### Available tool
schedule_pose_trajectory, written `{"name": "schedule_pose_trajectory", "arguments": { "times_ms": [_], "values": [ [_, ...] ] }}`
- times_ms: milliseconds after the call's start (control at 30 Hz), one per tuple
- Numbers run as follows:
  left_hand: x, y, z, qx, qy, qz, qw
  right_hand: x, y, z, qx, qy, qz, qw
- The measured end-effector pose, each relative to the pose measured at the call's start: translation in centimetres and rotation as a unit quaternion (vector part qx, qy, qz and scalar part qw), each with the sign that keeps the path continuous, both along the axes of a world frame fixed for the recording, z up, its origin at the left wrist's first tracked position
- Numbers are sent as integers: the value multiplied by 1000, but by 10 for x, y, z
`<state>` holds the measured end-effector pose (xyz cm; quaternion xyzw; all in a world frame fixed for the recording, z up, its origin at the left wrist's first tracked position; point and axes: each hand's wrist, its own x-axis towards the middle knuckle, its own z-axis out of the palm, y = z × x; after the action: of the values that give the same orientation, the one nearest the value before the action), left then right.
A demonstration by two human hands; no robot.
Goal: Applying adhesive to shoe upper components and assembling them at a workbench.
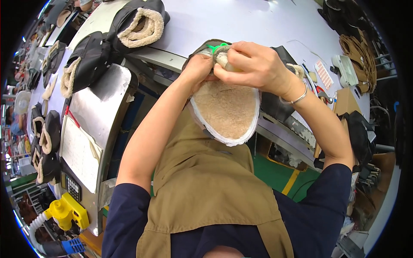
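Observation:
In front of my chest is a shoe upper (pixel 228 107) lined with beige fleece, its oval fleece face turned toward me and edged by a white rim. My left hand (pixel 199 68) is closed on its dark far end, with the fingertips partly hidden. Curled beside it, my right hand (pixel 257 64) grips a small rounded pale piece with a grey edge (pixel 222 56), whose kind I cannot make out. A bright green strip (pixel 216 47) shows between the two hands. A silver bangle (pixel 297 95) circles my right wrist.
Black fleece-lined shoes (pixel 144 28) stand at the table's left, with more along the far left. A metal stand (pixel 97 92) carries a notebook (pixel 79 148), red pen and calculator (pixel 71 186). A yellow device (pixel 66 213) sits lower left. Brown straps (pixel 358 62) and tools lie right.

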<state>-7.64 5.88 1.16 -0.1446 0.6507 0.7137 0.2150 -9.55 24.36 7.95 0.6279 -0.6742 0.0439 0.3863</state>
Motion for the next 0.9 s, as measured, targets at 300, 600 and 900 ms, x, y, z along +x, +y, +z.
{"name": "schedule_pose_trajectory", "arguments": {
  "times_ms": [300, 600, 900],
  "values": [
    [3, -4, -4, 17, 10, 13, 1000, 16, 6, 3, 10, -17, -17, 1000],
    [2, -1, -14, 16, 23, 43, 999, 18, 26, -4, 30, -49, -81, 995],
    [4, -3, -13, 32, 9, 35, 999, 11, 21, 4, 21, -27, -44, 998]
  ]
}}
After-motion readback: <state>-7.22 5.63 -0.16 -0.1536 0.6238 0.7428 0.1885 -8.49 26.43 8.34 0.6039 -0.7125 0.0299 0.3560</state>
